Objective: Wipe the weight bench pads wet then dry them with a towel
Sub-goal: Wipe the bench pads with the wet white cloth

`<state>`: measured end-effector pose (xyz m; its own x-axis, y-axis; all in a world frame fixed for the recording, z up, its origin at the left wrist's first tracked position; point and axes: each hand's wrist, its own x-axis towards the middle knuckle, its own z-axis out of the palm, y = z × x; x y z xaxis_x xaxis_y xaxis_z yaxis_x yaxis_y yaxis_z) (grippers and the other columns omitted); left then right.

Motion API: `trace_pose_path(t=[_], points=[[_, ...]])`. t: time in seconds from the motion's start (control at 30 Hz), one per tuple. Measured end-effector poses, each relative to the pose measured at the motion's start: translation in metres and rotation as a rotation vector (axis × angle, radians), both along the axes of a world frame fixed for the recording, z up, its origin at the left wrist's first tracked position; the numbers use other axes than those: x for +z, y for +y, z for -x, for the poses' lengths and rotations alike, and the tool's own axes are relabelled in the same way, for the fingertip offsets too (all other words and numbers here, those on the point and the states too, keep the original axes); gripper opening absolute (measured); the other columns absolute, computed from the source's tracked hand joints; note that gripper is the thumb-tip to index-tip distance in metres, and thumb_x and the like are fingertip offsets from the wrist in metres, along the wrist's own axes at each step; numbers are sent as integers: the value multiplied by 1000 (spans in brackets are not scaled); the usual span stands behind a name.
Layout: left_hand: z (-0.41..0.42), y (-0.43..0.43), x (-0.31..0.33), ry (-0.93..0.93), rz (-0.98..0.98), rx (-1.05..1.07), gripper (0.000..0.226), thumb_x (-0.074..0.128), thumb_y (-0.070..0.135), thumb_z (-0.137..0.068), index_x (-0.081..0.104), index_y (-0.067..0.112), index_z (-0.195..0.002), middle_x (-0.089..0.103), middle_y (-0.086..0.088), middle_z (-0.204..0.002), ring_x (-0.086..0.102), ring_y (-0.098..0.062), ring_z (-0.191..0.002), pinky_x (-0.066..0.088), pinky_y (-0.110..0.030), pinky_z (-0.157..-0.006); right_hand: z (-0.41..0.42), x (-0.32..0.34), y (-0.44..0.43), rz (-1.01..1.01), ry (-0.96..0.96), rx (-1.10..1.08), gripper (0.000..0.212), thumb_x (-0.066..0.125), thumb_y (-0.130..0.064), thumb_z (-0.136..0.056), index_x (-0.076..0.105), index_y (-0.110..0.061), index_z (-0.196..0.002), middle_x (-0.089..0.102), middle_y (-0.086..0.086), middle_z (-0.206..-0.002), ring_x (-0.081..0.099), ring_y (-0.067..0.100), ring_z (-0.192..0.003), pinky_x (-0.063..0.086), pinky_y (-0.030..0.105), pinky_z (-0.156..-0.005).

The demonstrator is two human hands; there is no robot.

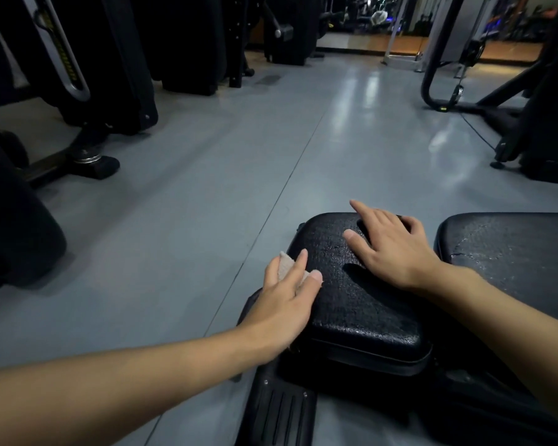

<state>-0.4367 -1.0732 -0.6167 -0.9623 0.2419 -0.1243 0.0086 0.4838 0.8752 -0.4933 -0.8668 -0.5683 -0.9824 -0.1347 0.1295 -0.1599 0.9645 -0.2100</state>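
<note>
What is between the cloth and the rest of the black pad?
Only the right hand, lying flat on the textured black bench pad. The left hand presses the small beige cloth at the pad's left edge; nothing else lies there.

Our left hand point(287, 294) presses a cloth point(285, 267) against the left edge of the seat pad point(351, 304); our right hand point(390, 246) lies on its far end, with a second pad point(512, 252) just to the right.

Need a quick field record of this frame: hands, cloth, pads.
left hand: presses beige cloth on the left edge of the near pad, fingers straight
right hand: flat on near pad's far end, holds nothing
second pad: to the right, apart from near pad, surface cracked, untouched
floor: grey, gym machines around
</note>
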Motion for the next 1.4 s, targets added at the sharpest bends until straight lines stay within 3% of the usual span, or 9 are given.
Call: trace_pose_path(t=[0.2, 0.33, 0.43, 0.6, 0.73, 0.87, 0.97, 1.23, 1.4], points=[[51, 14, 12, 62, 159, -24, 51, 34, 46, -101, 22, 51, -151, 2, 12, -163, 15, -11, -149, 16, -26, -110, 0, 0, -1, 21, 26, 7, 68, 19, -63, -96, 16, -30, -156, 39, -9, -152, 23, 6, -144, 11, 48, -119], [94, 28, 18, 99, 230, -59, 60, 38, 50, -98, 16, 44, -154, 15, 4, -163, 16, -13, -149, 18, -30, -114, 1, -3, -1, 4, 28, 13, 67, 21, -63, -97, 16, -31, -156, 39, -11, -151, 24, 5, -143, 11, 48, -119], [107, 32, 19, 86, 262, -16, 75, 41, 56, -95, 13, 26, -157, 19, 1, -163, 21, -18, -149, 21, -33, -115, 3, -2, 0, -4, 19, -3, 63, 25, -58, -100, 16, -30, -156, 41, -9, -150, 25, 7, -144, 11, 46, -119], [83, 22, 16, 47, 228, 8, 59, 42, 57, -93, 35, 23, -141, 38, -2, -148, 40, -24, -137, 34, -36, -108, 0, 0, -2, 10, 21, -2, 62, 24, -57, -100, 17, -30, -155, 42, -7, -149, 27, 8, -143, 11, 46, -118], [46, 12, 10, 38, 189, 72, 74, 39, 60, -91, 21, 22, -152, 26, 3, -157, 37, -20, -139, 31, -39, -114, -3, 0, -2, 7, 27, 2, 63, 23, -58, -100, 17, -30, -155, 42, -5, -150, 28, 11, -143, 12, 48, -118], [-12, 9, 7, 99, 144, 139, 72, 39, 47, -100, 4, 22, -158, 7, 11, -162, 28, -16, -144, 24, -29, -115, -5, 2, -3, 27, 29, -5, 60, 27, -53, -102, 18, -27, -156, 43, -3, -149, 29, 12, -142, 12, 46, -118], [-33, 12, 3, 143, 49, 174, 69, 40, 41, -101, 7, 20, -158, 9, 11, -161, 31, -14, -142, 26, -29, -116, -7, 0, -1, 79, 48, -35, 59, 28, -50, -102, 22, -25, -155, 45, -2, -149, 31, 12, -142, 13, 43, -118], [47, 15, 16, 102, 283, 41, 71, 37, 48, -100, 11, 17, -157, 8, 4, -165, 24, -17, -147, 22, -33, -116, -3, -1, 2, 230, 55, -102, 56, 29, -47, -104, 30, -20, -153, 51, 4, -146, 38, 18, -140, 16, 38, -117], [19, 8, 12, 236, 387, -89, 68, 29, 43, -104, -2, 17, -158, -9, 6, -166, -5, -8, -151, -2, -22, -118, -12, 0, 2, 229, 30, -51, 56, 28, -46, -104, 29, -19, -153, 49, 4, -148, 36, 19, -142, 15, 42, -120]])
